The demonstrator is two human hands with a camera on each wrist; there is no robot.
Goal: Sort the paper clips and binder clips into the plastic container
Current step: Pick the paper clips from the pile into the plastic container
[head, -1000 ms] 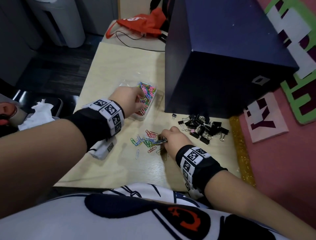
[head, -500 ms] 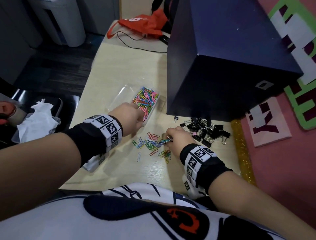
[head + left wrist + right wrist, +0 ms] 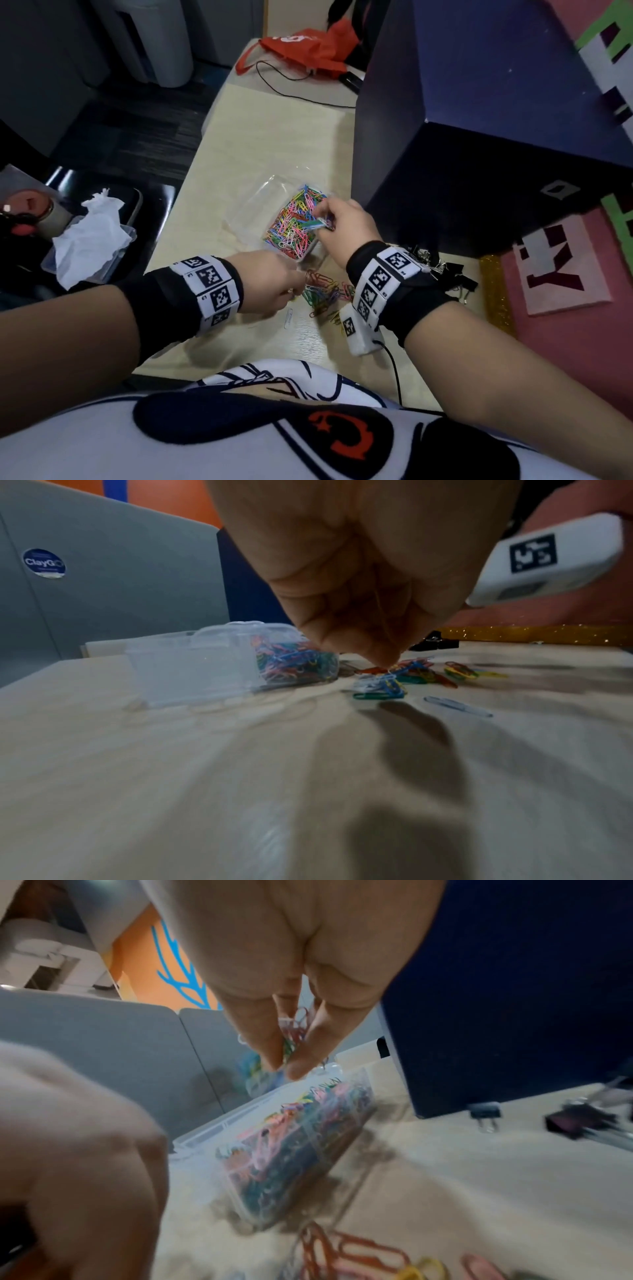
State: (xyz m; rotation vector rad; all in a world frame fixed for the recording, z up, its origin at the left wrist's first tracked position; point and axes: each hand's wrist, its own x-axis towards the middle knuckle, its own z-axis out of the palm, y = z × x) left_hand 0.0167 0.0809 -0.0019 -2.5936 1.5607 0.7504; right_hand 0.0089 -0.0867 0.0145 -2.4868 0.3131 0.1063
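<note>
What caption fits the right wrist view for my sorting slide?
Right hand holds paper clips above the half-filled container; binder clips wait on the table.

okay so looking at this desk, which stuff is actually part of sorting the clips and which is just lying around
Part of the job:
- plastic container, with paper clips in one compartment
- loose paper clips on the desk
- binder clips by the dark box
- right hand pinching clips over the container
- left hand at the loose pile

Just lying about:
- dark blue box
- orange bag
- crumpled tissue
</note>
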